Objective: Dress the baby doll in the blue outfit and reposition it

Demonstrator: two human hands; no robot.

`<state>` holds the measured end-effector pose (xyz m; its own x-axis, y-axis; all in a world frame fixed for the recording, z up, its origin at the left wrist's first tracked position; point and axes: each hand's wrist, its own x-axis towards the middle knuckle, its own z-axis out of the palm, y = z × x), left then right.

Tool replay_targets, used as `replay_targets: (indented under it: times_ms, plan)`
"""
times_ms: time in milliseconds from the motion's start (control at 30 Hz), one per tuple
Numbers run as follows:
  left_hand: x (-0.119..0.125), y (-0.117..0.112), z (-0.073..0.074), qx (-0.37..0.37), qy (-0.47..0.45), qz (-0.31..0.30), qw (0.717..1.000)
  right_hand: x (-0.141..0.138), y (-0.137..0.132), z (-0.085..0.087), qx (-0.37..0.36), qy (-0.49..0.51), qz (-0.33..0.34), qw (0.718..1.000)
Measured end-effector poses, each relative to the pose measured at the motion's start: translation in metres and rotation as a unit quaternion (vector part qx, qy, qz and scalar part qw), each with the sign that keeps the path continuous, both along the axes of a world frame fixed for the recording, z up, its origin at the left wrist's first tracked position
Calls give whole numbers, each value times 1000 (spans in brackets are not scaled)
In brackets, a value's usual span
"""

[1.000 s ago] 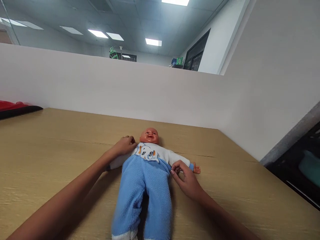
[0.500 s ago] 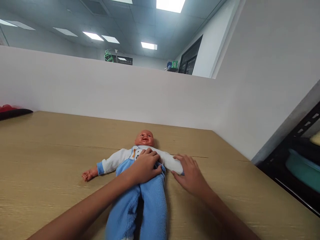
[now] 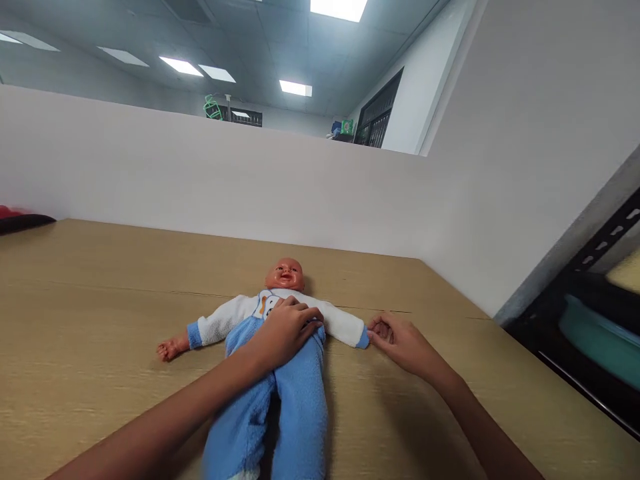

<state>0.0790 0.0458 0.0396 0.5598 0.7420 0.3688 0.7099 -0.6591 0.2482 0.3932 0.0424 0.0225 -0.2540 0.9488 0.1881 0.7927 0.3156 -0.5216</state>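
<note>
Light wooden tabletop [image 3: 100, 347] bears a plastic baby doll in blue fleece trousers [image 3: 300, 393], face-up. Left hand [image 3: 287, 330] stays on its belly, fingers together; right hand [image 3: 403, 343] has slid outward, pinching its tiny hand, sleeve now straight.

One doll [image 3: 300, 380], two hands, left hand [image 3: 285, 332], right hand [image 3: 406, 343], one table [image 3: 100, 287], one rack [image 3: 575, 319]

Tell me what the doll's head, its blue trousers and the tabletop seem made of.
Doll's head: probably vinyl or plastic, glossy, light glints on the forehead. Blue trousers: fleece, fuzzy matte pile. Tabletop: likely wood-look laminate, smooth, faint grain lines.
</note>
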Motion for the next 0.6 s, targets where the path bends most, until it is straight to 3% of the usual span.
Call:
replay_targets:
  times_ms: [167, 267, 467, 600]
  plan:
    - [0, -2, 2, -7, -16, 6, 1000, 11, 4, -21, 8, -18, 6, 1000]
    - [-1, -2, 1, -7, -23, 4, 1000, 19, 11, -25, 5, -18, -14, 1000]
    - [-2, 1, -3, 1, -5, 1, 1000, 17, 7, 2, -6, 70, 28, 997]
    - [-2, 0, -3, 7, 5, -6, 1000, -2, -3, 10, 40, 146, 57, 987]
